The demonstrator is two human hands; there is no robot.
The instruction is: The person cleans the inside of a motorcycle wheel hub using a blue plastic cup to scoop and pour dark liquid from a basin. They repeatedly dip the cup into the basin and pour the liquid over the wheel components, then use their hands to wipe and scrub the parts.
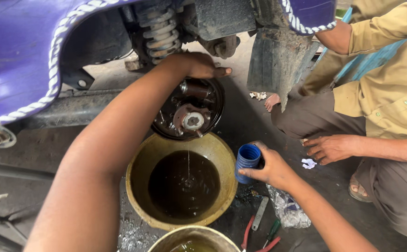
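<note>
At the frame's upper centre, the left hand (pixel 198 65) lies with fingers pressed together on the top edge of the round black metal brake backing plate (pixel 189 109). The right hand (pixel 271 168), lower right of centre, pinches a blue ribbed plastic cup (pixel 247 161) beside the yellow basin of dark oily liquid (pixel 138 186) on the floor.

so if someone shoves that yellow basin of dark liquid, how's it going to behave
The basin is probably heavy for its size, being well filled with dark liquid. A shove would likely slosh it rather than tip it, since it is wide and low. Its rim looks wet and grimy, so it may be slippery to grip.
</note>
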